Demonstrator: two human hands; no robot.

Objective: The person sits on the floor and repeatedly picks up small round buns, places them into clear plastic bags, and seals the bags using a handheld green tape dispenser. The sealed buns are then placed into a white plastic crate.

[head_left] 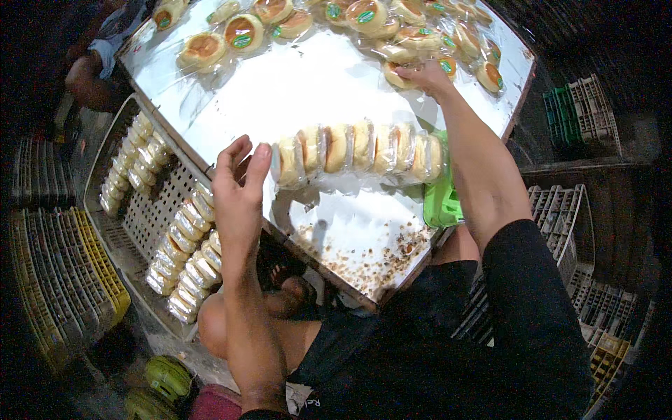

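Note:
A row of clear-wrapped round buns stands on edge across the white table. My left hand is at the row's left end, thumb and fingers apart, with nothing held in it; whether the thumb touches the end bun cannot be made out. My right arm reaches past the row's right end to the far side. There my right hand has its thumb and fingers closed on a wrapped bun at the edge of a loose pile of buns. A green plastic holder stands by the row's right end.
Left of the table is a perforated crate with rows of wrapped buns. Brown crumbs lie on the table's near corner. Stacked crates stand at left, more crates at right. Another person's arm shows at upper left.

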